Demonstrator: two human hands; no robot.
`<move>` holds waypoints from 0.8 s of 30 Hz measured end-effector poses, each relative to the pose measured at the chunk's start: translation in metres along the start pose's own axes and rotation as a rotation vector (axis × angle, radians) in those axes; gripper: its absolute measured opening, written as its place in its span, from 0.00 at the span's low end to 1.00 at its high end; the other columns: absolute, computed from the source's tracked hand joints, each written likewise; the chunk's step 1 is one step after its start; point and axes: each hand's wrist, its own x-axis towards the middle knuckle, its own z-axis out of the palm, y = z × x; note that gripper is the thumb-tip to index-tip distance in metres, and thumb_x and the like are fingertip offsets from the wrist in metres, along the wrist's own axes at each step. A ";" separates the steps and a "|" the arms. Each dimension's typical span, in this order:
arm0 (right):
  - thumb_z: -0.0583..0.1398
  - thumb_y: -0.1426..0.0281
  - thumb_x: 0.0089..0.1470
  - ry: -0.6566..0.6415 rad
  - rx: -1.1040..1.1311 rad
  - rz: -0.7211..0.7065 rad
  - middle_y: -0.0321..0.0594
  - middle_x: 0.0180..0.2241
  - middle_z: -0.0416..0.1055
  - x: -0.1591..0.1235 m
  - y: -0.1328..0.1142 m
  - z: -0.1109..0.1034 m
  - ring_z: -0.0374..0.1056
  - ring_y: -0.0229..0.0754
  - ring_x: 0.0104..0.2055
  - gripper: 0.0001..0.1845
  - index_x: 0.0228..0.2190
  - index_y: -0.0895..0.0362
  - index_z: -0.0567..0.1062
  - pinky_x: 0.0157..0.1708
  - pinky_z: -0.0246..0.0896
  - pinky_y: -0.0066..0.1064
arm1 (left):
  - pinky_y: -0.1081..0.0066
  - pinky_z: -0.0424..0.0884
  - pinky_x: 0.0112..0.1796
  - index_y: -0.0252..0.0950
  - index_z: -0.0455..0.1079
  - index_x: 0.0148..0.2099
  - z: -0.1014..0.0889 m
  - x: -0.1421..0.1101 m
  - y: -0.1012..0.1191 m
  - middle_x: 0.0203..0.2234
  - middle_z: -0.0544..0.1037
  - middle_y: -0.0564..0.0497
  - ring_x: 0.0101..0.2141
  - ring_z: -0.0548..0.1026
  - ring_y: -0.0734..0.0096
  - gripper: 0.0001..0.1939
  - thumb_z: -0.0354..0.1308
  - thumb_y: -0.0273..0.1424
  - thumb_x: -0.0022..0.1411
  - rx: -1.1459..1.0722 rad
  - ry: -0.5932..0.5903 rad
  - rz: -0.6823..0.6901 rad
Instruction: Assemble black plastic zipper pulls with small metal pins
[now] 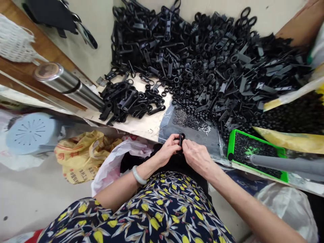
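Between my two hands, just off the table's front edge, is a small black plastic part with a ring at its top [181, 136]. My left hand [170, 148] is closed on its left side, thumb and fingers pinching it. From the right, my right hand [197, 153] presses its closed fingertips against the same part; whether they also hold something smaller is hidden. Just beyond the hands lies a dark mat [188, 133] bearing small grey pieces [180, 117], black beads [193, 124] and shiny metal pins [204, 128].
A big heap of black plastic parts [202, 64] covers the back of the table. A smaller pile [129, 99] lies left, beside a steel cylinder [73, 86]. At right stands a green tray [231, 145] of small black pieces, a grey bar [283, 163] across it. Bags [81, 155] sit below left.
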 end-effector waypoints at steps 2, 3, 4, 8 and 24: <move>0.55 0.81 0.64 0.005 0.031 0.036 0.47 0.39 0.77 -0.003 0.000 -0.003 0.76 0.44 0.39 0.12 0.47 0.63 0.73 0.33 0.61 0.32 | 0.77 0.61 0.30 0.38 0.66 0.50 0.005 0.000 0.001 0.32 0.76 0.56 0.29 0.70 0.77 0.24 0.61 0.25 0.49 0.006 0.045 0.004; 0.55 0.79 0.65 0.004 0.051 0.052 0.47 0.39 0.77 -0.005 0.001 -0.004 0.76 0.43 0.39 0.13 0.49 0.62 0.72 0.33 0.61 0.31 | 0.77 0.62 0.30 0.38 0.67 0.50 0.007 0.000 0.002 0.31 0.76 0.56 0.29 0.70 0.77 0.23 0.60 0.25 0.49 -0.001 0.064 0.005; 0.54 0.78 0.66 0.001 0.070 0.067 0.46 0.39 0.78 -0.006 0.001 -0.005 0.76 0.43 0.40 0.13 0.51 0.62 0.72 0.34 0.61 0.31 | 0.76 0.63 0.31 0.38 0.67 0.49 0.010 -0.001 0.002 0.32 0.76 0.56 0.29 0.70 0.76 0.22 0.61 0.26 0.50 -0.014 0.075 0.004; 0.54 0.73 0.68 -0.034 0.124 0.122 0.46 0.41 0.78 -0.010 0.004 -0.006 0.77 0.42 0.41 0.16 0.56 0.60 0.69 0.33 0.60 0.30 | 0.73 0.70 0.33 0.39 0.66 0.50 0.015 -0.002 0.002 0.34 0.76 0.55 0.32 0.74 0.73 0.23 0.61 0.27 0.50 -0.061 0.068 -0.003; 0.52 0.73 0.68 0.016 0.532 0.167 0.37 0.41 0.81 -0.011 0.023 -0.005 0.76 0.40 0.40 0.15 0.45 0.52 0.78 0.38 0.59 0.29 | 0.74 0.68 0.27 0.34 0.69 0.48 0.019 0.001 0.007 0.33 0.78 0.52 0.27 0.76 0.74 0.19 0.58 0.26 0.52 -0.132 0.086 0.001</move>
